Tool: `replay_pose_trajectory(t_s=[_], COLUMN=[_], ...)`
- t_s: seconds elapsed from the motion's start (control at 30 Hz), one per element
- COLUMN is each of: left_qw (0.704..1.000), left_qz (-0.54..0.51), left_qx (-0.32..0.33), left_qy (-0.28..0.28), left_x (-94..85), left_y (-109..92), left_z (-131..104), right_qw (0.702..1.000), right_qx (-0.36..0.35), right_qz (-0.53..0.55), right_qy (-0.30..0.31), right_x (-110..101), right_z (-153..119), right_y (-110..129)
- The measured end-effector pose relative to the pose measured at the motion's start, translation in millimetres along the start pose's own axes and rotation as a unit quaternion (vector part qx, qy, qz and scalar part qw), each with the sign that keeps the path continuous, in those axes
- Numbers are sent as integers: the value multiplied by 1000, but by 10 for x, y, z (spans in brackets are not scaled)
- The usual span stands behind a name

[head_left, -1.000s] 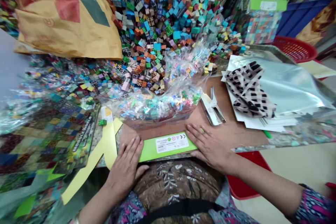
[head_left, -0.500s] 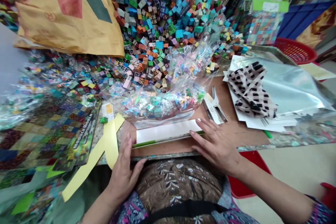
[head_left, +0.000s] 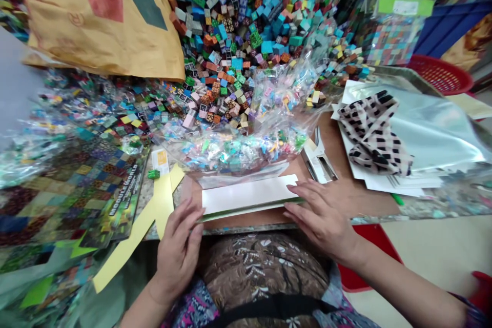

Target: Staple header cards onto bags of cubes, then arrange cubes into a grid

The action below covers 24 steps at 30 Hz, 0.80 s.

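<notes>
A long folded card (head_left: 248,197), white on top with a green lower edge, lies in front of me on a brown board (head_left: 365,200). At its left end, the fingertips of my left hand (head_left: 180,241) touch the fold, thumb apart from the palm. My right hand (head_left: 321,215) rests with outstretched fingers on the right end. Neither hand is wrapped round the card. Just beyond it lies a clear plastic bag (head_left: 238,151) of small colourful pieces. A silver stapler (head_left: 319,160) sits above my right hand.
Heaped colourful cubes (head_left: 230,51) fill the back, beside a yellow-brown sack (head_left: 103,20). Yellow strips (head_left: 130,251) and printed cards (head_left: 119,200) lie left. A checked cloth (head_left: 376,133) sits on silvery sheets (head_left: 434,123) at right. The table edge runs close to my body.
The folded card now lies flatter, with more of its white face showing. My left hand has drawn its fingers in over the card's left end. The view has shifted slightly.
</notes>
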<state>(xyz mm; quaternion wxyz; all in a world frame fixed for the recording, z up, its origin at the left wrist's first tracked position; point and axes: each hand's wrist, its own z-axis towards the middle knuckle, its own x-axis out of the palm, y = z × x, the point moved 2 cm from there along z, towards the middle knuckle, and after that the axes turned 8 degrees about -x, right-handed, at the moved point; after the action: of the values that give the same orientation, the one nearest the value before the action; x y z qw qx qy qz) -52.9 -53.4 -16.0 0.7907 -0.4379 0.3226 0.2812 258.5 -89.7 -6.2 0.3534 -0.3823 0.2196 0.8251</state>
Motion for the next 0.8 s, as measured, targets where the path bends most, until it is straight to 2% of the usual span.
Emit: replay_pose_trajectory(t_s=[0.13, 0.23, 0.33, 0.43, 0.53, 0.63, 0.7, 0.8], left_qw=[999, 997, 985, 957, 938, 948, 963, 981], left_qz=[-18, -31, -52, -71, -68, -16, 26, 60], left_qx=[-18, -25, -72, -142, -155, -93, -30, 54], left_qy=[26, 68, 146, 241, 303, 303, 266, 179], left_x=[-72, -106, -118, -100, -69, -62, -85, -171], left_y=[-68, -125, -155, -139, -115, -144, -209, -339], left_z=[106, 226, 352, 450, 530, 608, 645, 659], right_qw=[1000, 998, 995, 995, 996, 997, 997, 998], right_qx=[17, 46, 64, 61, 51, 46, 48, 52], right_qz=[15, 34, 40, 37, 30, 24, 18, 12], right_qy=[15, 38, 60, 66, 67, 63, 58, 46], right_x=[10, 16, 16, -4, -26, -38, -48, -83], right_z=[45, 66, 70, 65, 58, 41, 19, -30], right_y=[3, -6, -18, -22, -14, 2, 11, 15])
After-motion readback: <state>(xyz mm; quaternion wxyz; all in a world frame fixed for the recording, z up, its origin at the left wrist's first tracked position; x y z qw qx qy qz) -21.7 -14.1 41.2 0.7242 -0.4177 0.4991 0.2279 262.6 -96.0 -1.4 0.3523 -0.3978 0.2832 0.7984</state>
